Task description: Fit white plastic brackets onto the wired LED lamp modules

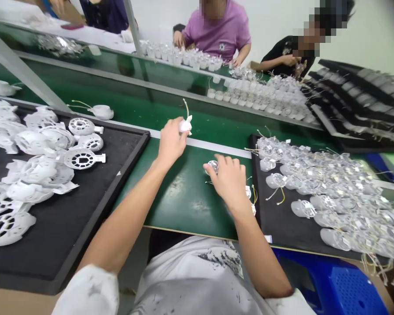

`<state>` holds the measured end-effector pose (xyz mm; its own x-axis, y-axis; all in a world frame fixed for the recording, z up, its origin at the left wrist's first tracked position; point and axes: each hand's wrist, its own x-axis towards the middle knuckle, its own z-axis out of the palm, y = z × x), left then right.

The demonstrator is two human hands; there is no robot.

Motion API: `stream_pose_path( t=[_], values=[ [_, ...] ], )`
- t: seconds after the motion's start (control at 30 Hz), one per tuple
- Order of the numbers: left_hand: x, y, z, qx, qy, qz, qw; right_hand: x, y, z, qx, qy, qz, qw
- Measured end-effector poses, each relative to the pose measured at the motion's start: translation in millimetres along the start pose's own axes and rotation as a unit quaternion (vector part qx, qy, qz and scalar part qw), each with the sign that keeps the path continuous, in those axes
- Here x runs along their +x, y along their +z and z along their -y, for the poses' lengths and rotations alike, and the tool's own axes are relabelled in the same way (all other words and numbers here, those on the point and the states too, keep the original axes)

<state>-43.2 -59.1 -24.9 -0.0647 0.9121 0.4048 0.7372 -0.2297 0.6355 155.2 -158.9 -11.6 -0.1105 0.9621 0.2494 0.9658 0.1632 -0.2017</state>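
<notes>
My left hand (171, 141) is closed around a small white plastic part (185, 126), with a thin pale wire standing up from its top. It is raised over the far edge of the green worktop (180, 197). Lower and to the right, my right hand (229, 179) has its thumb and fingers curled about a round, silvery-clear piece (213, 166); the palm hides most of it. Beside that wrist lie one or more small white pieces (248, 191) with yellowish wires, partly covered by the hand.
A black tray (95, 192) at left bears white slotted round housings (83, 158). Another black tray (276, 227) at right carries rows of translucent wired cups (304, 209). Beyond the green conveyor (134, 94), several people sit near more cups. Stacked trays (357, 105) stand back right; a blue stool (351, 284) sits below.
</notes>
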Motion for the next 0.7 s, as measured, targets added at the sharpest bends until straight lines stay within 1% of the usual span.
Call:
stream_pose_path(
  t=[0.03,0.07,0.1,0.13,0.17,0.2,0.23,0.27,0.33,0.4,0.43,0.5,0.6,0.7],
  values=[
    [19,7.7,2,0.056,0.016,0.022,0.998,4,2,1,-0.011,-0.011,0.012,1.000],
    [32,12.0,4,0.095,0.028,0.049,0.994,4,4,3,-0.004,-0.046,0.025,0.999],
    [37,12.8,6,0.118,0.037,0.069,0.990,2,6,7,0.019,-0.092,0.041,0.995],
    [33,10.2,8,0.129,0.045,0.072,0.988,-3,7,11,0.053,-0.141,0.059,0.987],
    [20,4.3,10,0.125,0.050,0.059,0.989,-11,9,15,0.094,-0.185,0.081,0.975],
    [1,-4.5,11,0.109,0.049,0.039,0.992,-20,10,18,0.136,-0.218,0.105,0.961],
    [-23,-15.4,12,0.083,0.044,0.023,0.995,-29,11,20,0.179,-0.238,0.129,0.946],
    [-50,-27.7,12,0.049,0.033,0.012,0.998,-39,13,20,0.222,-0.243,0.146,0.933],
    [-103,-51.7,9,-0.024,0.002,0.035,0.999,-54,17,19,0.312,-0.210,0.153,0.914],
    [-144,-68.9,5,-0.059,-0.011,0.103,0.993,-63,23,15,0.395,-0.150,0.140,0.896],
    [-157,-73.9,4,-0.063,-0.008,0.139,0.988,-65,27,14,0.424,-0.123,0.133,0.888],
    [-171,-78.0,3,-0.056,0.009,0.190,0.980,-66,33,11,0.453,-0.098,0.131,0.876],
    [-171,-77.0,4,-0.035,0.036,0.196,0.979,-64,35,9,0.464,-0.112,0.150,0.866],
    [-168,-72.5,1,-0.011,0.056,0.206,0.977,-63,30,7,0.475,-0.115,0.168,0.856]
  ],
)
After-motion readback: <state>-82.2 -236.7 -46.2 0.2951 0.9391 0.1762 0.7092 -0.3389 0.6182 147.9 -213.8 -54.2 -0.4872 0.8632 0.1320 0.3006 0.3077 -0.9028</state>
